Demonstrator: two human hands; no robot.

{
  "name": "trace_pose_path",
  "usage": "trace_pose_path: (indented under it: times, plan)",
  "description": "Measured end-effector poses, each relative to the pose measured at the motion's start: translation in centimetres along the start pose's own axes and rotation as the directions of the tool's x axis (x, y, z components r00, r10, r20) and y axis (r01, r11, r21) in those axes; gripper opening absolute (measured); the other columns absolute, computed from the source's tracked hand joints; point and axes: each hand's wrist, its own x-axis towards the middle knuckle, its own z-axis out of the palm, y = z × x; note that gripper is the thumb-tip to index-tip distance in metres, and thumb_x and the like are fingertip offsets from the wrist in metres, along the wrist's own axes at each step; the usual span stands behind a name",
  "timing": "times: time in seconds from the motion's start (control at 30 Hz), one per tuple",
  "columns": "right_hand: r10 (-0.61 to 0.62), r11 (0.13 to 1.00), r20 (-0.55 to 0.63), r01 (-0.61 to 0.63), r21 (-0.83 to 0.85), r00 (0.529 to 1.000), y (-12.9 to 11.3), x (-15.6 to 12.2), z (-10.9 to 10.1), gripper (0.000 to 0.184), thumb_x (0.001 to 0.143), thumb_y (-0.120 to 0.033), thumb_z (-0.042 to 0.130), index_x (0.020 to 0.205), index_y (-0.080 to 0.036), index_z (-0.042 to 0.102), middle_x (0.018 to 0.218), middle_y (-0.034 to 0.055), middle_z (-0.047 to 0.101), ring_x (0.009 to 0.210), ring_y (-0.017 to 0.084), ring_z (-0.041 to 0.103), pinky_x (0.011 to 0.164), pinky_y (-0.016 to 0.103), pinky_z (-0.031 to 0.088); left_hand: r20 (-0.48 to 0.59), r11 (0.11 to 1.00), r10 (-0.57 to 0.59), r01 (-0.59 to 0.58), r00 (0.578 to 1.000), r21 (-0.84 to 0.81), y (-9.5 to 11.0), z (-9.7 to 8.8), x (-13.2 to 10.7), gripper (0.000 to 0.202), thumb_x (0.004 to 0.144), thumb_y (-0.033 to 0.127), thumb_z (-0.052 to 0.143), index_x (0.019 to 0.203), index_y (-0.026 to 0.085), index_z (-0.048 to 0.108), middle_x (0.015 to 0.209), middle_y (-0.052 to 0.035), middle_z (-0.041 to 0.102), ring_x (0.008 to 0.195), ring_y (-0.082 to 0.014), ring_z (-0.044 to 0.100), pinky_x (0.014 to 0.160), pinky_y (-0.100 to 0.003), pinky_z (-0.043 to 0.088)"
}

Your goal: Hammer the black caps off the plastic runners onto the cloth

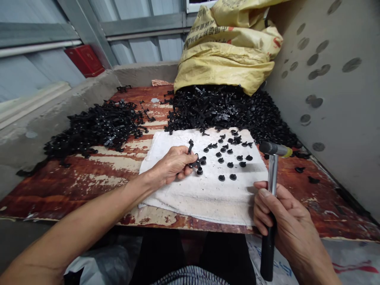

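Note:
My left hand (172,165) rests on a white cloth (196,194) and pinches a black plastic piece (196,160) with small round caps on it. My right hand (285,219) is closed round the handle of a hammer (272,174). The hammer stands upright, its metal head raised over the cloth's right edge. Several loose black round caps (228,158) lie scattered on the cloth between my two hands.
A worn red wooden board (74,186) carries the cloth. One heap of black plastic parts (97,126) lies at the left, a bigger heap (225,107) at the back under a yellow sack (228,51). A grey wall (335,99) closes the right side.

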Motion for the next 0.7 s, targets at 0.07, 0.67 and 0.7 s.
trace_pose_path:
  times: [0.07,0.67,0.7]
  plan:
    - [0.001,1.0,0.0,-0.001,-0.003,1.0,-0.07,-0.05,0.0,0.031,0.074,-0.042,0.076,0.089,-0.021,0.059,0.048,-0.0109,0.038,0.035,0.005,0.032,0.03,0.015,0.033,0.001,1.0,-0.004,0.004,1.0,0.0,0.02,0.03,0.09,0.021,0.088,0.007,0.053,0.071,0.017,0.048,0.054,0.0021,0.056,0.032,-0.0015,0.041,0.029,-0.014,0.019]
    - [0.013,1.0,-0.017,-0.013,0.016,1.0,-0.11,-0.11,0.03,0.036,0.068,-0.044,0.081,0.088,-0.021,0.061,0.047,-0.0109,0.038,0.036,0.005,0.034,0.029,0.015,0.035,-0.015,1.0,-0.016,0.016,1.0,-0.01,-0.09,-0.02,0.35,0.023,0.087,0.006,0.054,0.069,0.017,0.047,0.054,0.0021,0.055,0.032,-0.0019,0.041,0.028,-0.014,0.018]
    - [0.015,1.0,-0.017,-0.015,0.014,1.0,-0.09,-0.1,0.02,0.036,0.068,-0.045,0.081,0.088,-0.021,0.061,0.047,-0.0109,0.038,0.036,0.005,0.034,0.029,0.015,0.035,-0.015,1.0,-0.017,0.017,1.0,-0.007,-0.12,-0.05,0.39,0.022,0.087,0.006,0.054,0.069,0.017,0.047,0.054,0.002,0.055,0.032,-0.002,0.041,0.028,-0.014,0.018]
